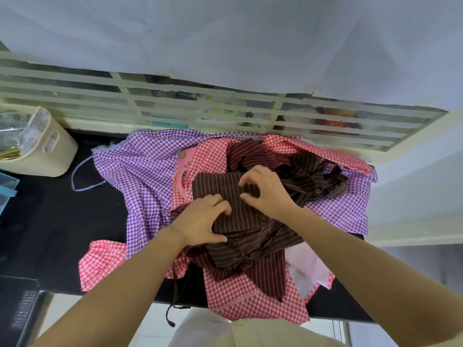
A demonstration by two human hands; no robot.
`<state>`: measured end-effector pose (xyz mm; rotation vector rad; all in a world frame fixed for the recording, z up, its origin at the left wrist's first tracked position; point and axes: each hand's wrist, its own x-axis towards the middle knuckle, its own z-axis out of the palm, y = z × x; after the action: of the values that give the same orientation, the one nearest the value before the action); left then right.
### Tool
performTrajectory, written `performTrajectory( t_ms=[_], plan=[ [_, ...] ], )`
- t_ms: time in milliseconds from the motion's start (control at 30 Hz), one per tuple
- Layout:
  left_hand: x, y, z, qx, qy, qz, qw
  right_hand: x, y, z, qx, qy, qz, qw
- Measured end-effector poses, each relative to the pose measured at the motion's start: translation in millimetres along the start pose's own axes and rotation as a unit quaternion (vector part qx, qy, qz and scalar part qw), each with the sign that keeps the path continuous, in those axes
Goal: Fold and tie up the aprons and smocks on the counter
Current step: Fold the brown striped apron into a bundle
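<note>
A dark brown pinstriped apron [220,189] lies partly folded on top of a heap of garments on the black counter [62,221]. My left hand [203,221] grips its near left fold with curled fingers. My right hand [265,191] pinches the cloth at the fold's right side. Its straps [313,179] lie bunched to the right. Under it are a maroon striped apron [265,274], a red gingham smock [248,296] and a purple gingham smock [140,171].
A cream plastic caddy [47,151] with utensils stands at the back left. A louvred window grille [200,106] runs behind the heap. A brown strap [175,296] and red gingham cloth hang over the counter's front edge. A blue box [7,186] sits at far left.
</note>
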<state>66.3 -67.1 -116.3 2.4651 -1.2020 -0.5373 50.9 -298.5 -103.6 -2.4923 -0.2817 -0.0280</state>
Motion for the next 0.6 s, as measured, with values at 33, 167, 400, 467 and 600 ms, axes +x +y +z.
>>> performTrajectory(
  t_ms=[33,167,400,467,600],
  plan=[
    [0.8,-0.4,2.2,0.000,0.008,-0.004,1.000,-2.2,-5.5,0.3,-0.020,-0.040,-0.049,0.998],
    [-0.7,-4.1,-0.9,-0.046,0.020,-0.029,0.998,-25.4,-4.5,18.1,-0.155,-0.172,-0.137,0.963],
    [2.3,-6.0,0.1,-0.248,0.104,-0.229,0.936,-11.0,0.8,14.3,-0.001,-0.148,0.065,0.987],
    [2.9,-10.1,-1.9,-0.313,0.115,-0.275,0.902,-3.7,6.2,12.4,0.072,-0.139,0.139,0.978],
    [6.7,-24.6,-6.7,-0.369,0.120,-0.317,0.865,9.5,13.5,12.4,0.129,-0.126,0.214,0.960]
  ],
)
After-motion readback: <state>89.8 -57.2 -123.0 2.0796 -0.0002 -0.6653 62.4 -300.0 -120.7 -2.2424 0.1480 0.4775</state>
